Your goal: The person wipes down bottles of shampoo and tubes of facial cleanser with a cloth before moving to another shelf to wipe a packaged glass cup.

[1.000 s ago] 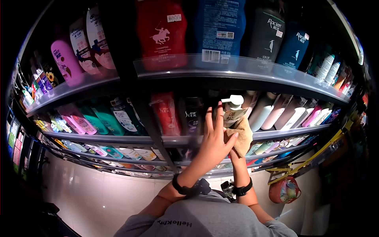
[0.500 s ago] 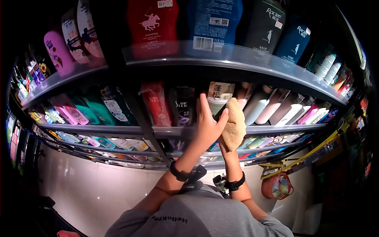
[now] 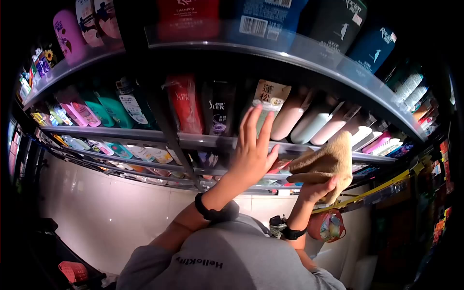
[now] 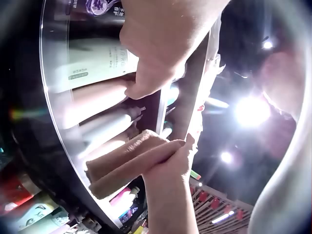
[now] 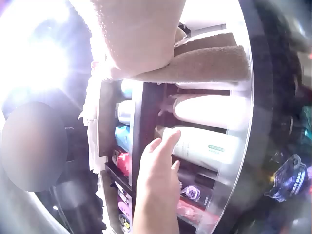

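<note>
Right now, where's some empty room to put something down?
Bare floor lies between the lower shelves and the left arm, with a smaller patch beside the red basket. The middle shelf by the left hand is crowded with bottles.

Your left hand [image 4: 163,46] reaches in from the top, over the end of a pale green bottle [image 4: 95,61]; whether it touches the bottle, you cannot tell here. Beside that bottle lie a pink bottle [image 4: 95,101] and a grayish-blue bottle [image 4: 105,126] in the sideways view; a dark package [image 4: 78,9] with a purple swirl shows at the top; a clear shelf edge [image 4: 54,105] curves past them. Below, your right hand [image 4: 171,168] grips a folded tan cloth [image 4: 129,163]; bright lights [image 4: 252,112] glare at the right.
</note>
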